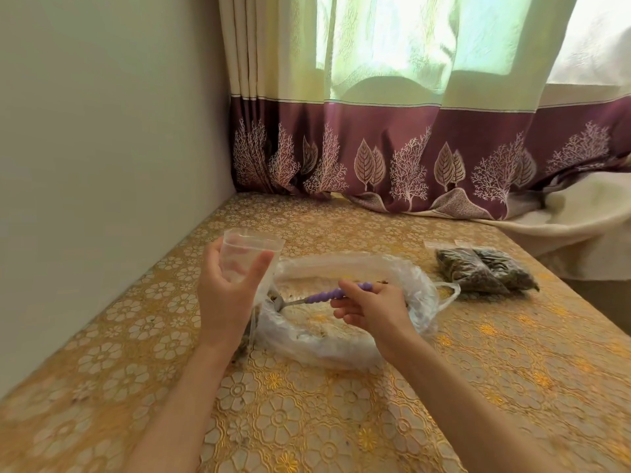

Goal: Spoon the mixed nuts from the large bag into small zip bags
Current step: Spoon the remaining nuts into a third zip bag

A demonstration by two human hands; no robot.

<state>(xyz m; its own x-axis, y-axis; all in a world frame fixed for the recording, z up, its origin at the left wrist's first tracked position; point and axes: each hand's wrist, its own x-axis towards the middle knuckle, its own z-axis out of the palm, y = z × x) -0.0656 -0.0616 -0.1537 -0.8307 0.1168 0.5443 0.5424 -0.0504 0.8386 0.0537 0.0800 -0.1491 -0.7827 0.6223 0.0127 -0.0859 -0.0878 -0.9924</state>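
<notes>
My left hand (228,295) holds a small clear zip bag (246,254) upright, its mouth held open; it looks empty. My right hand (370,308) grips a spoon with a purple ribbed handle (327,296). The metal bowl of the spoon dips into the left end of the large clear plastic bag (345,322), which lies open on the table with only a few nuts showing inside. Two filled small zip bags of dark mixed nuts (485,273) lie side by side at the right.
The table (478,370) has a gold floral cloth. A wall runs along its left edge. A purple and cream curtain (392,148) hangs at the back, and white fabric (580,227) lies past the table's right edge.
</notes>
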